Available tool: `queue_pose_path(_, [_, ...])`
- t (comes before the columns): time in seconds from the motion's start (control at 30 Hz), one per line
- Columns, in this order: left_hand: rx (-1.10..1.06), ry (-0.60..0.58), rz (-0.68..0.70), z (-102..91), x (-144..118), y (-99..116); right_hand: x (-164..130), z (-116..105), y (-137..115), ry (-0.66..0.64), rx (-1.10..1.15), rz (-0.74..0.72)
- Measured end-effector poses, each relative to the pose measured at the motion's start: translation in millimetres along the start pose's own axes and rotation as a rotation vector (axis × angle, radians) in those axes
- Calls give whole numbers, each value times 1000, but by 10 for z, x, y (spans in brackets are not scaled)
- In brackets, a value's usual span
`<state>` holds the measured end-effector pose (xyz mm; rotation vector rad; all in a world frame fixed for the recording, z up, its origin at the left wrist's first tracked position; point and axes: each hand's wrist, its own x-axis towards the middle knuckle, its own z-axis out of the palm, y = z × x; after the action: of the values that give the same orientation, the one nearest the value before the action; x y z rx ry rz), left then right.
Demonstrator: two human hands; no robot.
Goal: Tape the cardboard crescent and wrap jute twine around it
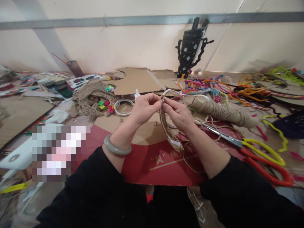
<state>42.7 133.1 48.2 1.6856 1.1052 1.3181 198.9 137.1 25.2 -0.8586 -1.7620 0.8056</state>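
My left hand (145, 107) and my right hand (178, 113) meet at the top of a ring (169, 134) partly wrapped in jute twine. Both pinch its upper edge between thumb and fingers. The ring hangs down between my wrists, white where bare, tan where wrapped. A loose strand of twine (190, 161) trails from it over the red and tan cardboard (147, 161) below. A pale green bangle (116, 148) sits on my left wrist.
Scissors (256, 148) with yellow and red handles lie to the right. A twine spool (223, 111) and colourful pipe cleaners (220, 85) are beyond them. A white ring (123, 107), small glue bottle (136, 94), rope mat (95, 98) and black decorated bottle (191, 47) stand further back.
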Motion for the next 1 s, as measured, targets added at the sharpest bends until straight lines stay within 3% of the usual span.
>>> queue_pose_path(0.47, [-40, 24, 18, -9, 1, -1, -9, 12, -18, 4, 62, 22])
queue_pose_path(1.0, [26, 8, 71, -13, -6, 12, -11, 5, -2, 3, -54, 0])
